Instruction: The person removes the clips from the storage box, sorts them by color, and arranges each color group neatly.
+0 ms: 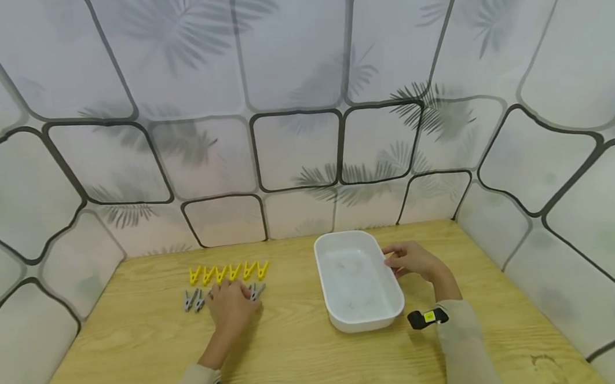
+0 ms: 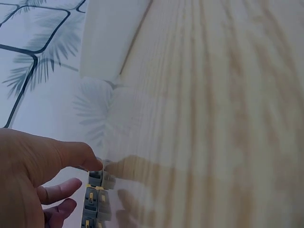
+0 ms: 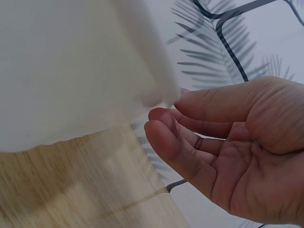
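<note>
Sleeves and wrist cams sit nearest, at the near edge of the wooden table (image 1: 306,360). L hand (image 1: 232,306) lies palm-down over the row of grey clothespins (image 1: 193,300), covering the middle of it; two grey pins show left of the hand, one or two at its right by the fingertips. L wrist view: thumb tip touches a grey clothespin (image 2: 97,178), other fingers loosely curled below it; can't tell if any pin is actually pinched. Row of yellow clothespins (image 1: 228,272) stands just beyond the grey row, six approx., untouched, towards the far wall.

R hand (image 1: 412,260) is at the far right rim of the white plastic tub (image 1: 360,322), fingers gently bent, fingertips (image 3: 164,118) touching or just beside the rim; no closed grip seen in the R wrist view, palm open.

Tub sits right of centre, long side running near to far, far end near the wall. Bare wood between pins and tub, a wide strip; more free table near the L forearm and right of the tub up to the right wall panel.
</note>
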